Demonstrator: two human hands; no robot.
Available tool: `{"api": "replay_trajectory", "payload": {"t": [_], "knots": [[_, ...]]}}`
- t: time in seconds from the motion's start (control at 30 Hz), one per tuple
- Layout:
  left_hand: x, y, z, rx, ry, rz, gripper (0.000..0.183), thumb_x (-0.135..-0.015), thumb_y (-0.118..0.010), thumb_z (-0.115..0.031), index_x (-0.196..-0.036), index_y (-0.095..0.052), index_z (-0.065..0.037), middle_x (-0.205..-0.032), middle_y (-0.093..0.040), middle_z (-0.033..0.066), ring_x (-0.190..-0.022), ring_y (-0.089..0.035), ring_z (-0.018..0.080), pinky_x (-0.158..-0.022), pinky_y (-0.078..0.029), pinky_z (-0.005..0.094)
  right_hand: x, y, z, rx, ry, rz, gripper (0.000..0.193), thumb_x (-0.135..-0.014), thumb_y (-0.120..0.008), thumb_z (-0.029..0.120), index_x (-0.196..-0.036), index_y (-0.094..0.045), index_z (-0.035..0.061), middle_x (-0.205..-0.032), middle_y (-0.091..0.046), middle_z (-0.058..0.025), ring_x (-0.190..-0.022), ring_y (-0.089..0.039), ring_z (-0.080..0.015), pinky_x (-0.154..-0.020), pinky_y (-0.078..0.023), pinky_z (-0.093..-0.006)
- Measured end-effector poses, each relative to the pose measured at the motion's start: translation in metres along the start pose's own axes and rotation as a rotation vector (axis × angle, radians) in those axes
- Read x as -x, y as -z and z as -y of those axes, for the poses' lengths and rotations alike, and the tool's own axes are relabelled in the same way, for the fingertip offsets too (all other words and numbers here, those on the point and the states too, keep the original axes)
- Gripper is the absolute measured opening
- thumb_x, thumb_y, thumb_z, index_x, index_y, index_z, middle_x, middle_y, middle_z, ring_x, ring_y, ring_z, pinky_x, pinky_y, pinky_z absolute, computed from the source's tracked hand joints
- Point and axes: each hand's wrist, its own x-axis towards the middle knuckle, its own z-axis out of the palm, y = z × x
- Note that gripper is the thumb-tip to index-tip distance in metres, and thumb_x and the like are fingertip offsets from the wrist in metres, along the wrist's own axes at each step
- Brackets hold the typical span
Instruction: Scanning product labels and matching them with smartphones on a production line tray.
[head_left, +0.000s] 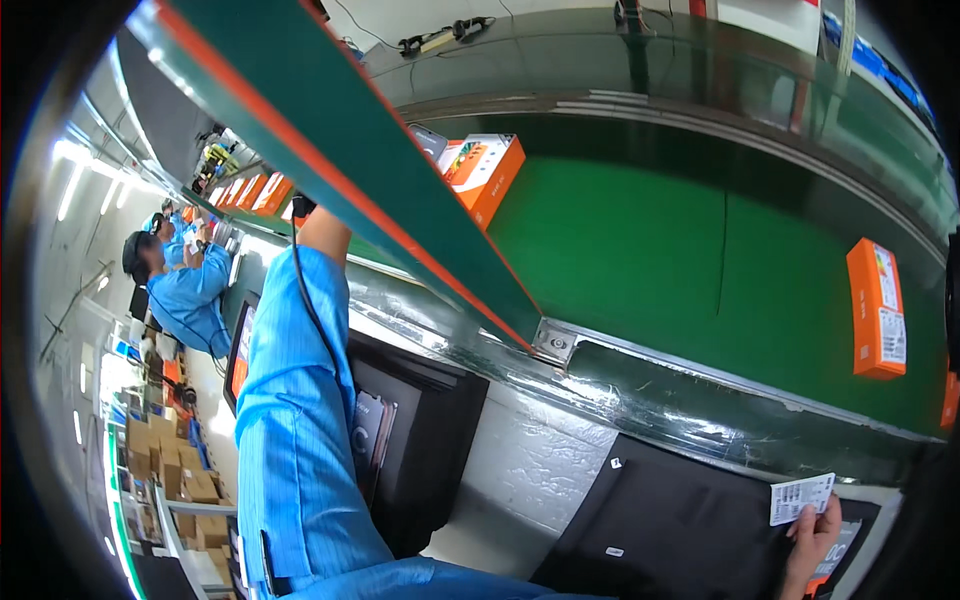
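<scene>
At the lower right my right hand (815, 542) pinches a white barcode label (800, 498) by its lower edge, above a black sheet-like surface (690, 530). My left arm, in a blue sleeve (300, 400), stretches forward past a slanted green panel with orange edges (370, 170). The panel hides the fingers of my left hand (327, 236); only the wrist area shows, with a black cord (308, 300) along the arm. Beyond the panel, an orange and white box (485, 175) rests on the green conveyor belt (620, 250).
Another orange box (877, 312) stands on the belt at the right. A metal rail (640, 385) runs along its near side. Below my left arm sits a black bin (440, 430) with printed grey cards. Co-workers in blue (190, 290) and stacked cartons (180, 470) are at the left.
</scene>
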Motion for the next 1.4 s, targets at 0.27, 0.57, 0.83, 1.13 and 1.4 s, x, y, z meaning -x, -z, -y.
{"api": "replay_trajectory", "payload": {"t": [0.27, 0.57, 0.83, 1.13, 1.4], "knots": [[0.041, 0.012, 0.010, 0.117, 0.107, 0.104, 0.024, -0.087, -0.057, -0.020, -0.096, -0.069, -0.003, -0.094, -0.068, 0.0147, -0.084, -0.067, 0.0280, -0.074, -0.054, 0.0388, 0.001, -0.001, 0.004, -0.042, -0.102, 0.094, 0.026, -0.091, -0.053, 0.011, -0.113, -0.049, -0.0027, -0.085, -0.057, -0.0022, -0.061, -0.047, -0.0034, -0.050, -0.038, -0.0176], [0.021, 0.006, -0.024, 0.828, 0.158, 0.313, 0.028, -0.088, -0.058, -0.024, -0.099, -0.067, 0.000, -0.094, -0.068, 0.0135, -0.079, -0.067, 0.0265, -0.073, -0.054, 0.0400, 0.001, 0.002, -0.001, -0.019, -0.096, 0.101, 0.034, -0.091, -0.054, 0.013, -0.121, -0.048, -0.0042, -0.088, -0.058, -0.0023, -0.063, -0.048, -0.0037, -0.052, -0.038, -0.0174], [0.016, -0.046, -0.086, 0.032, -0.187, -0.553, 0.036, -0.085, -0.055, -0.041, -0.093, -0.074, -0.011, -0.090, -0.069, 0.0160, -0.085, -0.065, 0.0304, -0.083, -0.049, 0.0416, 0.005, -0.001, 0.012, -0.013, -0.091, 0.121, 0.031, -0.090, -0.056, 0.015, -0.115, -0.051, -0.0043, -0.083, -0.057, -0.0022, -0.064, -0.049, -0.0046, -0.055, -0.040, -0.0182], [0.086, 0.095, -0.073, -0.475, 0.001, 0.008, 0.043, -0.089, -0.048, -0.036, -0.086, -0.071, 0.001, -0.081, -0.069, 0.0149, -0.070, -0.067, 0.0227, -0.064, -0.054, 0.0348, 0.007, -0.018, 0.045, -0.044, -0.060, 0.195, 0.015, -0.087, -0.059, 0.008, -0.095, -0.058, -0.0039, -0.080, -0.056, -0.0030, -0.067, -0.051, -0.0081, -0.060, -0.042, -0.0223], [0.353, 0.139, -0.145, -0.049, -0.361, 0.531, 0.023, -0.083, -0.054, -0.017, -0.077, -0.071, -0.003, -0.063, -0.066, 0.0106, -0.055, -0.065, 0.0183, -0.052, -0.051, 0.0292, 0.014, -0.036, 0.047, -0.010, 0.126, 0.212, 0.013, -0.085, -0.063, 0.009, -0.090, -0.061, -0.0028, -0.074, -0.057, -0.0020, -0.064, -0.047, -0.0065, -0.058, -0.039, -0.0218]]}}
